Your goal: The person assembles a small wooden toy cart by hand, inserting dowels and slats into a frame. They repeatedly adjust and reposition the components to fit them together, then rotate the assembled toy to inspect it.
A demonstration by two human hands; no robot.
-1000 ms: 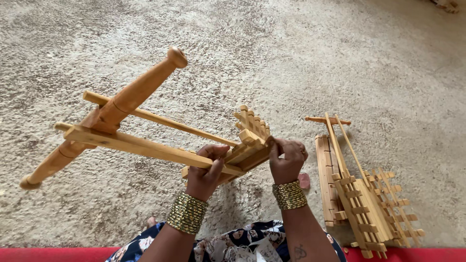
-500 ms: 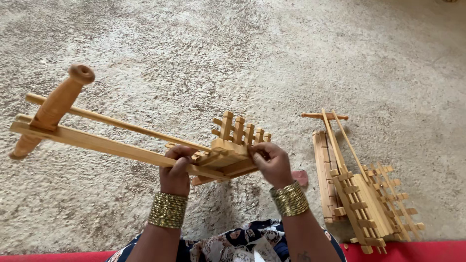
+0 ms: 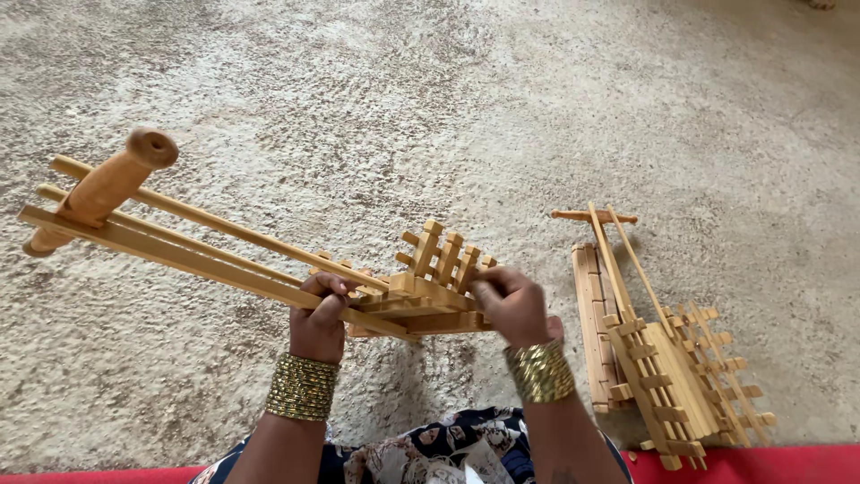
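Head view, looking down. Both hands hold one wooden cart (image 3: 269,260) up above the carpet (image 3: 466,99), in front of the person's lap.

Left hand (image 3: 318,314): fingers closed round the long poles where they meet the cart's slatted body; thumb on top, knuckles toward camera. Clamped on the cart.

Right hand (image 3: 512,303): closed on the right end of the slatted body, fingers curled over its edge. Slightly blurred; the exact finger placing cannot be told.

Cart: the poles run up and to the left from the hands. At their far end a rounded wooden yoke (image 3: 103,190) lies across them. Short upright pegs (image 3: 443,255) stand in a row on the body, between the two hands. The body is tilted, peg side away from the camera.

A gold bangle stack sits on each wrist: left (image 3: 302,387), right (image 3: 539,371).

Second cart (image 3: 663,358): same make, lying on the carpet to the right of the right hand, apart from it, poles pointing away from the person. Nothing touches it.

Patterned cloth (image 3: 430,453) over the lap at the lower edge; red strip (image 3: 743,464) along the bottom.
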